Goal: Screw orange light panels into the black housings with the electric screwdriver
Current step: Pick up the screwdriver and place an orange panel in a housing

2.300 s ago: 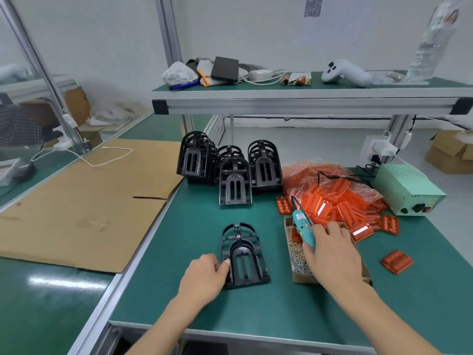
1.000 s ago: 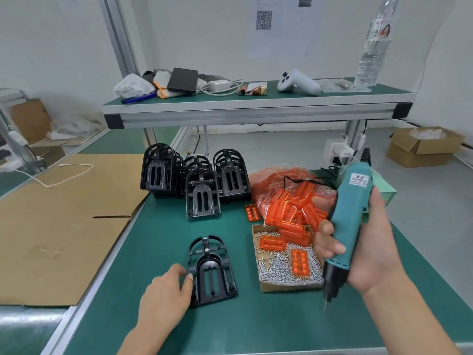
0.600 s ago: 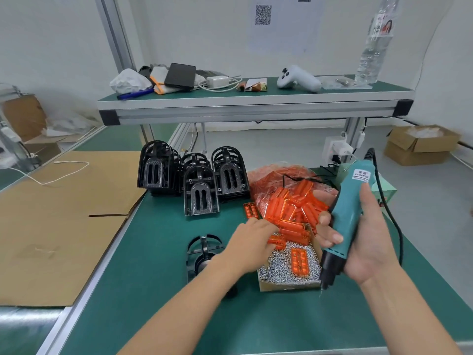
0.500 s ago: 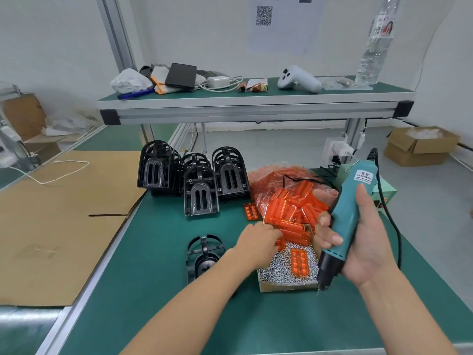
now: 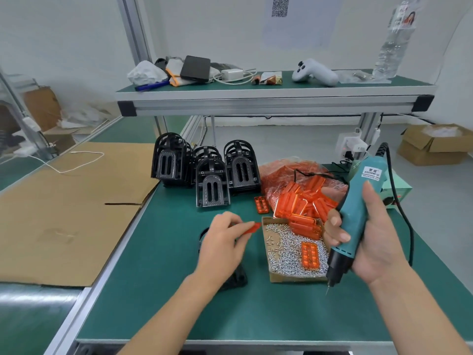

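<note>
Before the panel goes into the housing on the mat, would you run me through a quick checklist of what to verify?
1. Orange panel pinched in the left hand: ok.
2. Electric screwdriver gripped in the right hand, bit pointing down: ok.
3. Black housing lying on the mat under the left hand: ok, though mostly hidden by it.
4. Panel seated in the housing: not ok, it is held above the mat.
5. Screws at hand in the cardboard box: ok.
6. Screw loaded on the bit tip: cannot tell.
</note>
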Demonstrator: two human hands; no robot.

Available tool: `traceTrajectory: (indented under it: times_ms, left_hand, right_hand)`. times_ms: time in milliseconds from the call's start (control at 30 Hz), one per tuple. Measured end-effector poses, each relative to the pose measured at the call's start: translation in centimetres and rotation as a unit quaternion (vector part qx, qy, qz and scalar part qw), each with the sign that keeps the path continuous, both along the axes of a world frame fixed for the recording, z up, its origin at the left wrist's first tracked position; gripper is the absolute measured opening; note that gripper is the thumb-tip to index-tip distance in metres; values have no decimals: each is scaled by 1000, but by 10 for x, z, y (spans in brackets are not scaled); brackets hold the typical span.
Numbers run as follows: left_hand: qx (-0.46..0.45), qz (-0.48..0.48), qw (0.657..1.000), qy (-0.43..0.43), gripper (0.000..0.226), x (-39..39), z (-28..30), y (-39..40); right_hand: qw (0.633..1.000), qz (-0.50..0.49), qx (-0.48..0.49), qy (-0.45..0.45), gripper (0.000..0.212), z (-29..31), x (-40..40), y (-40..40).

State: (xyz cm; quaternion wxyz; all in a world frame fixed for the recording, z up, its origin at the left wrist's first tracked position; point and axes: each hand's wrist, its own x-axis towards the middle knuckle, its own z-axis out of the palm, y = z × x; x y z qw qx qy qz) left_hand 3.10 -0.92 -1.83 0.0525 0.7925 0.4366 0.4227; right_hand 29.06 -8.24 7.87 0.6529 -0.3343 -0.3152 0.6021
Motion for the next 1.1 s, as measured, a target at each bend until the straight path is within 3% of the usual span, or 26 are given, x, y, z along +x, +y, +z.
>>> traceTrajectory:
  times_ms: [200, 433, 700, 833, 933, 1100]
  left_hand:
    - [-15, 38, 998, 48, 23, -100, -30, -45]
    - [16, -46, 992, 120, 34, -87, -53, -52]
    - [-60, -67, 973, 211, 41, -86, -47, -47]
    - [-49, -52, 980, 184, 39, -79, -51, -50]
    - [-102, -26, 983, 149, 41, -75, -53, -52]
    - [-146, -30, 973, 179, 29, -72, -46, -44]
  right_hand:
    - [1000, 14, -16, 15, 62, -11, -13, 2]
    - [996, 16, -46, 81, 63, -30, -40, 7]
    - [995, 20, -59, 81, 62, -46, -37, 11]
    - [995, 20, -59, 76, 62, -49, -36, 11]
    - [995, 23, -59, 71, 62, -48, -35, 11]
    - [995, 18, -63, 71, 62, -47, -33, 11]
